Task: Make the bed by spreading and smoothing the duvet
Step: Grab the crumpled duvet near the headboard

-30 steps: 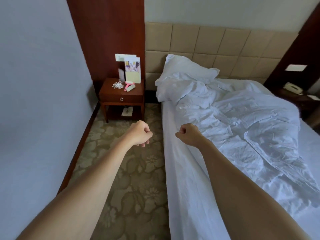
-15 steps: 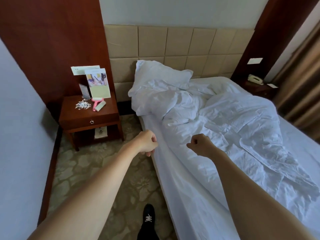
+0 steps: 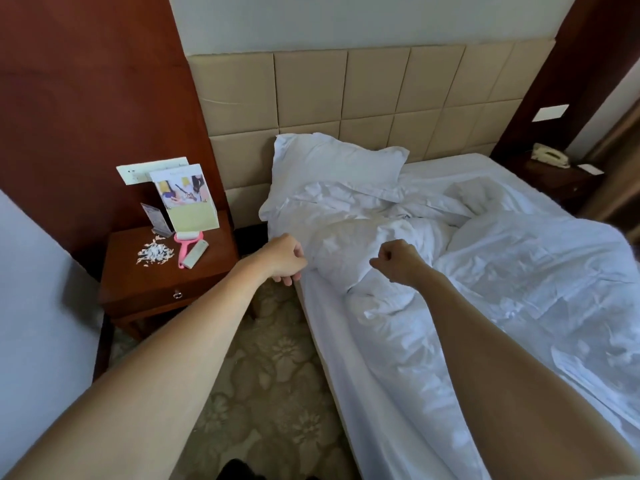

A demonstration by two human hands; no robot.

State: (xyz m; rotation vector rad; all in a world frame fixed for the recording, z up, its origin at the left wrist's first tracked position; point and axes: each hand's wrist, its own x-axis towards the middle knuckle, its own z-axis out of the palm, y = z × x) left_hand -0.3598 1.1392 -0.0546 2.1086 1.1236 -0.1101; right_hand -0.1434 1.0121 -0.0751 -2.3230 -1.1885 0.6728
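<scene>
A crumpled white duvet [image 3: 502, 271] lies bunched across the bed, heaped toward the head end. A white pillow [image 3: 332, 164] leans against the beige padded headboard [image 3: 346, 95]. My left hand [image 3: 282, 258] is a loose fist at the bed's left edge, just beside the duvet's bunched corner. My right hand [image 3: 398, 259] is a closed fist hovering over the duvet heap. Neither hand visibly grips fabric. The white sheet [image 3: 356, 358] shows bare along the bed's left side.
A wooden nightstand [image 3: 166, 271] stands left of the bed with cards, a pink lint roller [image 3: 185, 244] and paper scraps. A grey wall [image 3: 38, 306] closes the left. Patterned carpet [image 3: 270, 375] fills the aisle. A second nightstand with a phone [image 3: 550, 155] is at the far right.
I have moved closer to the head of the bed. Both fists have advanced toward the bunched duvet near the pillow.
</scene>
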